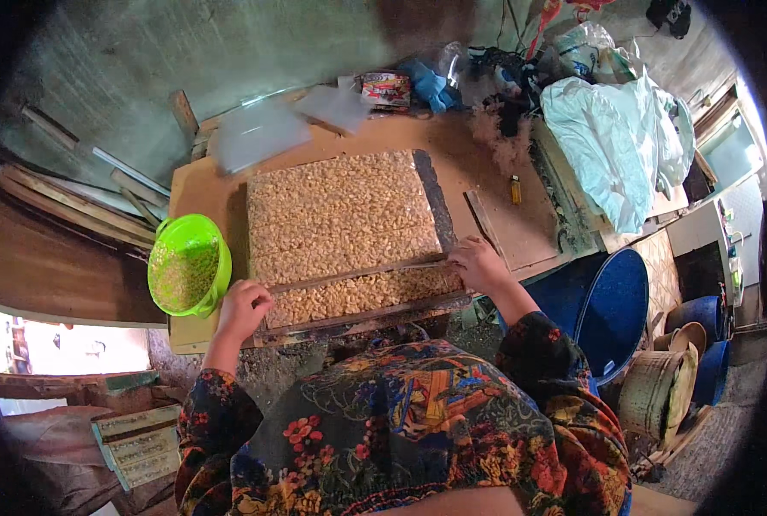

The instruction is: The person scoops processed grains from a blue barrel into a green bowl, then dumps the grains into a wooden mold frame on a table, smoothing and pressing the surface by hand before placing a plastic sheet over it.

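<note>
A flat sheet of pale beans or nuts (pixel 341 213), under what looks like clear film, covers a board on the table. A thin wooden strip (pixel 357 274) lies across it near the front edge, with another band of beans (pixel 364 295) in front of the strip. My right hand (pixel 477 261) bends its fingers over the strip's right end, where a narrow thin tool or blade also lies. At the strip's left end is my left hand (pixel 244 306), fingers curled; whether it grips anything is hidden. A lime-green plastic colander (pixel 225 264) holding small pale pieces stands just beyond my left hand.
Clear plastic sheets (pixel 261 135) lie at the table's back left. A yellow lighter (pixel 516 190) and a short wooden stick (pixel 483 219) are right of the slab. White plastic sacks (pixel 599 142) cover the right corner. Blue barrels (pixel 612 316) stand at the right below the table.
</note>
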`<state>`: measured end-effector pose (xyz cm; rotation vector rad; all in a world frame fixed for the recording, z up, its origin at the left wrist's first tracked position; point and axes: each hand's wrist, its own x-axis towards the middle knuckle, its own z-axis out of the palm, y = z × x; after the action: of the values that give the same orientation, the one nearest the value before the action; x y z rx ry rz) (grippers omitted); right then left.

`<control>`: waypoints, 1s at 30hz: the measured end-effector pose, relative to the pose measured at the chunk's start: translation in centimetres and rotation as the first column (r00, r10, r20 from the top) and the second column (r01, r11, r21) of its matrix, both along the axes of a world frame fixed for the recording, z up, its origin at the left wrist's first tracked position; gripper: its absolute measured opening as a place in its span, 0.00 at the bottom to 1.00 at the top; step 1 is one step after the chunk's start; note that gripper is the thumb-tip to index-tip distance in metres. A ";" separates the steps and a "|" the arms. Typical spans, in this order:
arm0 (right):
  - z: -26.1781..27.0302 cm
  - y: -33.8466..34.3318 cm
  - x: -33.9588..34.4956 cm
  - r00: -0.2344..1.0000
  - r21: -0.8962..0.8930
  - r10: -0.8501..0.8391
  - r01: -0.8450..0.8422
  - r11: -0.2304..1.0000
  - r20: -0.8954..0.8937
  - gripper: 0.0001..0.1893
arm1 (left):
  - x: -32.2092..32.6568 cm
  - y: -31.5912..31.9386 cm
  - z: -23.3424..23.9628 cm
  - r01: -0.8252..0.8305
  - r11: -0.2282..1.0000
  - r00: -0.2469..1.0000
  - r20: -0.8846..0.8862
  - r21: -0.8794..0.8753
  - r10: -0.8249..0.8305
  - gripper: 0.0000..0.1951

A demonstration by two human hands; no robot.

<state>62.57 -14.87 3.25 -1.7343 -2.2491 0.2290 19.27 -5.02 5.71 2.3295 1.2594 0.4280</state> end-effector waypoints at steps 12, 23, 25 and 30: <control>-2.5 -2.4 -0.8 0.989 0.306 -0.086 0.119 0.945 -0.119 0.09 | 1.6 -2.0 0.3 0.154 0.924 0.984 0.034 0.350 -0.177 0.08; -3.7 -2.1 -0.2 0.988 0.284 -0.130 0.101 0.953 0.082 0.08 | 3.7 -2.4 -0.7 0.183 0.963 0.981 -0.106 0.195 -0.165 0.05; -3.5 -2.3 -0.5 0.984 0.253 -0.133 0.100 0.962 0.118 0.08 | 3.6 -2.4 -0.7 0.196 0.957 0.978 -0.108 0.212 -0.177 0.05; -0.1 -2.9 -2.6 0.994 0.348 -0.105 0.098 0.932 0.003 0.10 | 3.4 -2.6 -0.7 0.207 0.948 0.977 -0.103 0.242 -0.186 0.04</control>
<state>60.00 -17.73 3.15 -1.6582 -2.0528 -0.2009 22.68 -7.64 5.04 2.6804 1.0432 0.4542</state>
